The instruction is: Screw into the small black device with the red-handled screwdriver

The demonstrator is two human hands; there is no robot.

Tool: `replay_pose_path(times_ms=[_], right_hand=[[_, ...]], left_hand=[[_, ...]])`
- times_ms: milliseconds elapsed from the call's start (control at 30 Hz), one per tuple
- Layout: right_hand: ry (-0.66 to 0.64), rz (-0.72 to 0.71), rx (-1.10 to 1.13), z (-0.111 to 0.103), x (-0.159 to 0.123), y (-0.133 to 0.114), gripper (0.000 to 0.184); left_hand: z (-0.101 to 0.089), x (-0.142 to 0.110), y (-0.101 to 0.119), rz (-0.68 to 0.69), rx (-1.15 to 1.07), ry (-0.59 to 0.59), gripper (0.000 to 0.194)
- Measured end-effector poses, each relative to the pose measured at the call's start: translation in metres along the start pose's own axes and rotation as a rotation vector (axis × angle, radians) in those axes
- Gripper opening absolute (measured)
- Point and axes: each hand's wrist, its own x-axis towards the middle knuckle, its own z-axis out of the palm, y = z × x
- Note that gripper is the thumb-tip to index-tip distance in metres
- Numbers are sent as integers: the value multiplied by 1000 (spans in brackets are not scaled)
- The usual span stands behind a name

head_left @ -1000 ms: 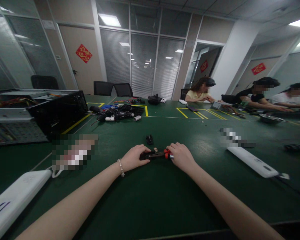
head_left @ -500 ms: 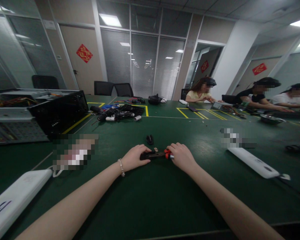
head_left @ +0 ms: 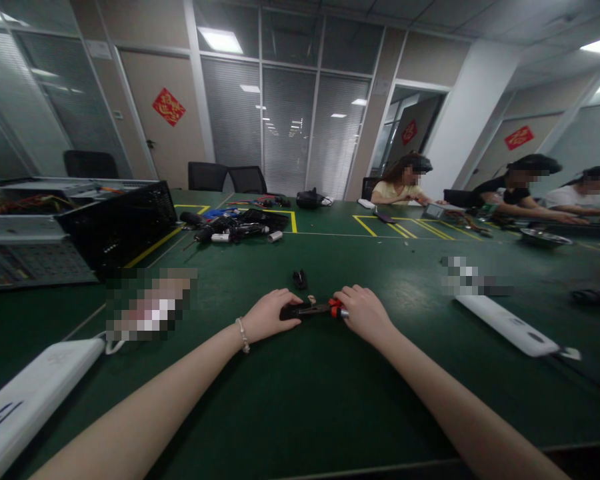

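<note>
My left hand rests on the green table and grips the black end of a small tool-like part. My right hand holds the other end, where a red piece shows between the fingers. Both hands keep the object low on the table surface. A small black item lies just beyond the hands, and a tiny pale bit sits beside the object.
A white power bank lies near left, another white device to the right. An open black computer case stands at left, with tools behind it. Three people sit working at the far right.
</note>
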Motion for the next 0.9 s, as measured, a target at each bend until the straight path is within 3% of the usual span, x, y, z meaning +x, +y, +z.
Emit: replay_pose_path(times_ms=[900], right_hand=[[-2,3,4,3,0,1,31]], left_hand=[[0,0,-1,-5,-22,-9,33]])
